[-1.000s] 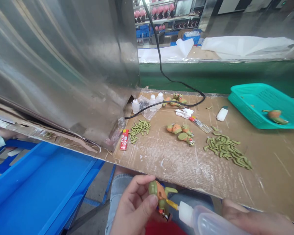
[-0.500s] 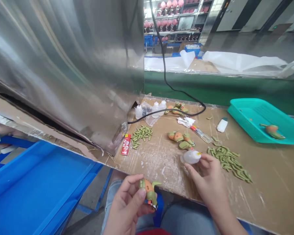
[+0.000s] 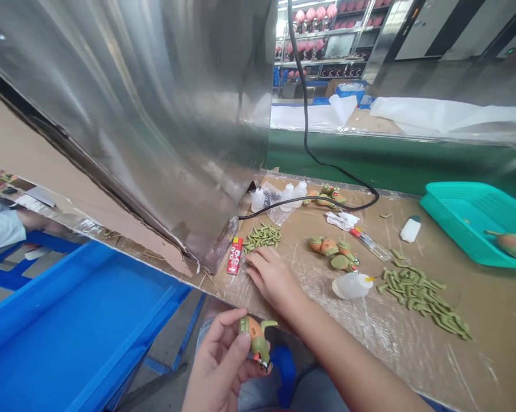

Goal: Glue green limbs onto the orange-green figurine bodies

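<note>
My left hand (image 3: 223,357) holds a small green and orange toy figure (image 3: 255,337), gripped between thumb and fingers near the table's front edge. The figure tilts head down, with a green limb sticking out to the right. My right hand (image 3: 275,280) reaches across to the near side of a pile of short green pieces (image 3: 263,236). Its thumb and fingertips are drawn together there; what lies between them is too small to make out. A white squeeze bottle (image 3: 352,285) with a yellow tip lies on its side, apart from both hands. Several similar figures (image 3: 333,252) lie behind it.
A red packet (image 3: 234,256) lies left of the small pile. Longer green pieces (image 3: 425,297) are heaped right. A teal tray (image 3: 455,229) holds one figure. Upright bottles (image 3: 300,191) and a black cable (image 3: 344,171) are behind. A metal panel (image 3: 155,114) blocks the left, above a blue tray (image 3: 78,326).
My right hand has let go of the squeeze bottle, leaving it on the table, and has moved left to the small green pile. My left hand keeps the figure; the camera view has turned slightly left.
</note>
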A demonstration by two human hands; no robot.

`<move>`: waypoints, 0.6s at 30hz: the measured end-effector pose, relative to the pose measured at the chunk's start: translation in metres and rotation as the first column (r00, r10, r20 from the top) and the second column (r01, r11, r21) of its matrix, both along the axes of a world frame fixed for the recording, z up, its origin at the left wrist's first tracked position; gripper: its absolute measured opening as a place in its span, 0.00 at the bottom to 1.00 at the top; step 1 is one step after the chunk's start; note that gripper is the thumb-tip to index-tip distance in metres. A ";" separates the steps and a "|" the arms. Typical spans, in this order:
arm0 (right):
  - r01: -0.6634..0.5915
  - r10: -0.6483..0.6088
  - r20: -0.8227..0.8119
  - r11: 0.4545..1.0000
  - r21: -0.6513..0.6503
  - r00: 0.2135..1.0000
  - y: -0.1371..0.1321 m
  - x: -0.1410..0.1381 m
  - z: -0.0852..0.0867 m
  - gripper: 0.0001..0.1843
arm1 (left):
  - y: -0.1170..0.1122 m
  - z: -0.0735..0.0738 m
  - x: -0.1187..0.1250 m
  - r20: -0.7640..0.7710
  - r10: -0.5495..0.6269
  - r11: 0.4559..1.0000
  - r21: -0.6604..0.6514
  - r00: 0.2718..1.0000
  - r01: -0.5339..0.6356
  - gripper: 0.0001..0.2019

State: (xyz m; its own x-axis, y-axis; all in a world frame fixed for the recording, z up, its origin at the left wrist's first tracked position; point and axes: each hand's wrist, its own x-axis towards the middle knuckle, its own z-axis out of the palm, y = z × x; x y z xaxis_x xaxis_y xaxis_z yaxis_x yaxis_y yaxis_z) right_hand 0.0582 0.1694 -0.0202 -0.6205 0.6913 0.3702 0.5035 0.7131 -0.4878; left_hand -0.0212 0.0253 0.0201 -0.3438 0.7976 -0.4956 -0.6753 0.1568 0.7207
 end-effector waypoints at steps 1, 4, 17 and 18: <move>0.016 -0.016 0.025 1.000 -0.006 1.000 0.002 -0.004 -0.002 0.05 | -0.001 0.000 -0.002 -0.004 0.011 1.000 -0.003 1.000 -0.011 0.14; 0.080 -0.078 0.077 0.996 -0.028 0.994 0.002 -0.009 -0.005 0.04 | -0.001 -0.002 -0.005 -0.016 0.028 1.000 -0.007 0.999 -0.028 0.13; 0.164 -0.209 -0.129 0.941 -0.296 0.969 -0.002 0.031 0.010 0.06 | 0.004 -0.004 0.002 -0.010 -0.040 0.999 -0.006 0.999 0.040 0.14; 0.152 -0.214 -0.158 0.930 -0.334 0.964 -0.008 0.039 0.017 0.07 | 0.005 -0.004 0.002 -0.008 -0.048 0.999 -0.005 0.999 0.048 0.14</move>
